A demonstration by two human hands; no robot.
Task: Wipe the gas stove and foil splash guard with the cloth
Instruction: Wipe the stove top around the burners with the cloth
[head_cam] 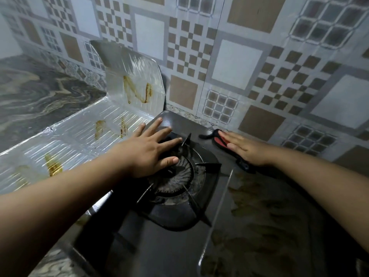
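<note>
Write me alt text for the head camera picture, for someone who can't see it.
A person's open left hand rests flat on the burner grate of a black gas stove while the open right hand presses a red and black cloth onto the stove's back corner. A crinkled silver foil splash guard, streaked with brown grease, stands to the left.

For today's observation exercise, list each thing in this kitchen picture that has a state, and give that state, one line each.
foil splash guard: standing upright, streaked with brown stains.
gas stove: unlit, top smeared brown.
burner: no flame, grate in place.
cloth: red and black, flat on the stove.
left hand: open, fingers spread over the burner.
right hand: open, pressing flat on the cloth.
</note>
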